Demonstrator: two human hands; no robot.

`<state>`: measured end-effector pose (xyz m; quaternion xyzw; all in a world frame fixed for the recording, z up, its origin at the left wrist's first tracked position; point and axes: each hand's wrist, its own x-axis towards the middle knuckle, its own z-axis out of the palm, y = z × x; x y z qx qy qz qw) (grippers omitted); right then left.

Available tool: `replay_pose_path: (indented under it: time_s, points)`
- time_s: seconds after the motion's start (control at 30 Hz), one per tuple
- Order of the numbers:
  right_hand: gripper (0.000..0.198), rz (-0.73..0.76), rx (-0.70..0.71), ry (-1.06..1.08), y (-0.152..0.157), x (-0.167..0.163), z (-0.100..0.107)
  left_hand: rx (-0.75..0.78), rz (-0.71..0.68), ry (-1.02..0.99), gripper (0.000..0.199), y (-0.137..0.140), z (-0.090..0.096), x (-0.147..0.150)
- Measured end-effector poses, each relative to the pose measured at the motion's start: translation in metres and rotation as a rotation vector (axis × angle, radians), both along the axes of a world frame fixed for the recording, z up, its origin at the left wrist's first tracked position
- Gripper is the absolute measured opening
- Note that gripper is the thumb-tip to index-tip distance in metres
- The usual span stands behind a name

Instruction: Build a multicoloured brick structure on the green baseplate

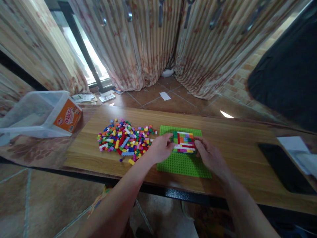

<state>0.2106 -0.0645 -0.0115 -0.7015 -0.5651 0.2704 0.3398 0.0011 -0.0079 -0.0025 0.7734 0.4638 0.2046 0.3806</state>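
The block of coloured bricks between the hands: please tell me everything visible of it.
The block of coloured bricks is roughly rectangular, plastic-looking, with green, red, white, orange, yellow and pink pieces, some in long strips. It appears flat over the green baseplate, between the left hand and right hand, both apparently touching its edges. Attachment is unclear.

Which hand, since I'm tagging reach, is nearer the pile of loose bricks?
Left. The left hand is at the left edge of the brick build, facing the pile of loose bricks; the right hand is at the right edge, across the build from the pile.
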Motion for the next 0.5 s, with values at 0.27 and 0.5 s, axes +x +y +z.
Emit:
replay_pose_path:
  time_s: [0.27,0.5]
  points:
    - [0.056,-0.063,-0.078,-0.314,0.002,0.011,-0.006,0.031,-0.030,0.059,0.046,-0.003,0.004,0.008]
    - [0.055,-0.044,-0.105,-0.419,0.001,0.009,-0.004,0.108,0.131,0.189,0.039,0.010,0.013,-0.024]
